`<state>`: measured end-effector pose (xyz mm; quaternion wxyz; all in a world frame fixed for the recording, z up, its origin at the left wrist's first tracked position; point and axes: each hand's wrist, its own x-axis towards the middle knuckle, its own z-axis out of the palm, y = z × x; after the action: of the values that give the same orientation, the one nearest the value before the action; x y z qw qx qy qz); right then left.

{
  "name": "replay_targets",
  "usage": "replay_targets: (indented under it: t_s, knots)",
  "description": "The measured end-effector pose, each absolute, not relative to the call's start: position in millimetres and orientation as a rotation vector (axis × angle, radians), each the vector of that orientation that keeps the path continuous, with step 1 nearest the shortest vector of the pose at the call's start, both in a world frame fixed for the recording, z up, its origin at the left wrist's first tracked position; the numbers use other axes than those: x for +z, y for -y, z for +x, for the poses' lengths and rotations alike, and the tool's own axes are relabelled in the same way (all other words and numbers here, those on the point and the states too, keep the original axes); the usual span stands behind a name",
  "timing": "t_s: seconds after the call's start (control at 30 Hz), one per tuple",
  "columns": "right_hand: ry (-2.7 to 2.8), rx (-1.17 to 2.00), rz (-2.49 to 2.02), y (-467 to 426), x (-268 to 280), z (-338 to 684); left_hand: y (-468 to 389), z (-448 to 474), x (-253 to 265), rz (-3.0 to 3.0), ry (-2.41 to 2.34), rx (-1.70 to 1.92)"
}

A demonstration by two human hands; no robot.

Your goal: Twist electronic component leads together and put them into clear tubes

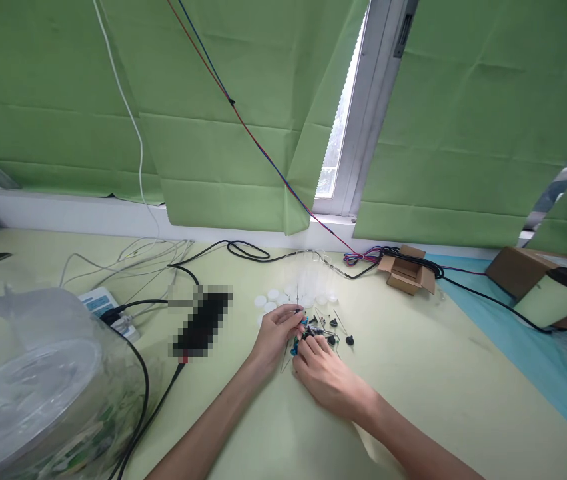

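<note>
Picking through loose parts (334, 323) seems in hand: the left hand (277, 331) pinches a thin-leaded piece (297, 295), the right hand (327, 379), nearer, hides any hold, and the next move likely calls for delicacy.

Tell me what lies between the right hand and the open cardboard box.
The head view shows small black parts near the right hand, then bare tabletop until the box.

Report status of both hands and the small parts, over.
Left hand: apparently pinching thin upright metal lead. Right hand: fingers among small black and blue leaded parts. White round discs: just beyond, not blocking.
</note>
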<state>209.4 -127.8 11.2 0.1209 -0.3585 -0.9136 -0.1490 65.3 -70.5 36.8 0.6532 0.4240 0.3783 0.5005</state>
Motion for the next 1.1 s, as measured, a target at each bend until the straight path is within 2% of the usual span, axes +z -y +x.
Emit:
replay_targets:
  t_s: [0.13, 0.27, 0.67, 0.8, 1.1]
  knots:
    - [2.632, -0.318, -1.04, 125, 14, 211, 70, 65, 38, 0.92, -0.817, 1.122]
    - [2.518, -0.063, -1.072, 119, 22, 219, 69, 65, 37, 0.899, -0.816, 1.134]
    - [1.877, 0.438, -1.235, 103, 15, 236, 78, 74, 33, 1.013, -0.84, 0.965]
    - [1.834, 0.5, -1.264, 103, 14, 233, 83, 79, 31, 1.048, -0.854, 0.938]
    - [1.909, 0.425, -1.256, 106, 19, 232, 90, 87, 29, 1.108, -0.871, 0.959]
